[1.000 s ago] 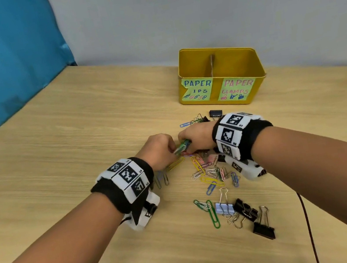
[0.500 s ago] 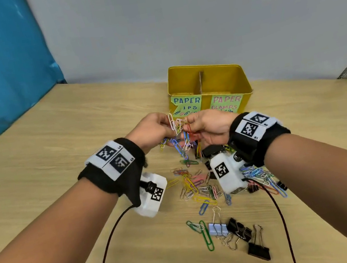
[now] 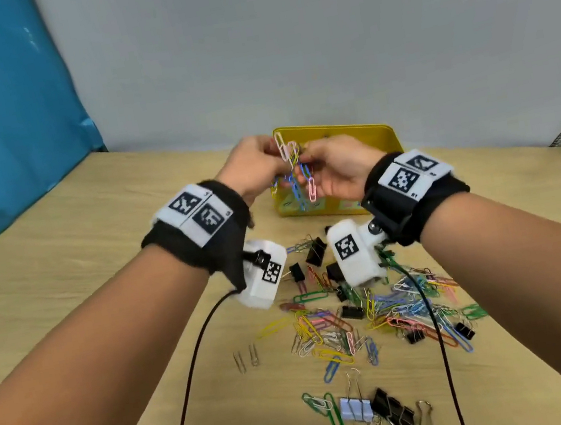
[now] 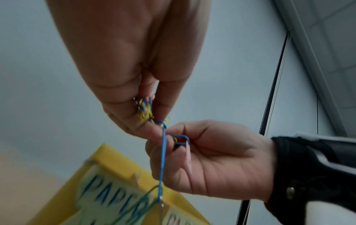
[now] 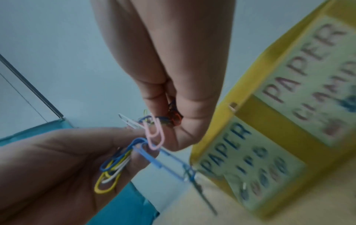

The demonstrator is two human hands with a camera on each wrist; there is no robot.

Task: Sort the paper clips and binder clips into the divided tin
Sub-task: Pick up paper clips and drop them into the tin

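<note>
Both hands are raised in front of the yellow divided tin (image 3: 375,132), sharing a tangled bunch of coloured paper clips (image 3: 294,166). My left hand (image 3: 275,160) pinches the bunch's upper left part; in the left wrist view its fingertips (image 4: 148,126) grip yellow and blue clips. My right hand (image 3: 307,174) pinches the right part, with blue and pink clips dangling. A long blue clip (image 4: 163,159) hangs between the hands, above the tin's label (image 4: 108,193). In the right wrist view my right hand (image 5: 171,121) grips red and blue clips beside the tin (image 5: 269,115).
A loose pile of coloured paper clips (image 3: 372,316) with small black binder clips (image 3: 316,251) lies on the wooden table (image 3: 78,285) below the wrists. Larger binder clips (image 3: 393,413) and green paper clips (image 3: 332,420) lie nearer me. Camera cables trail across the table. A blue curtain hangs at left.
Both hands rose off the pile on the table with a tangled bunch of paper clips and moved up and forward, in front of the tin.
</note>
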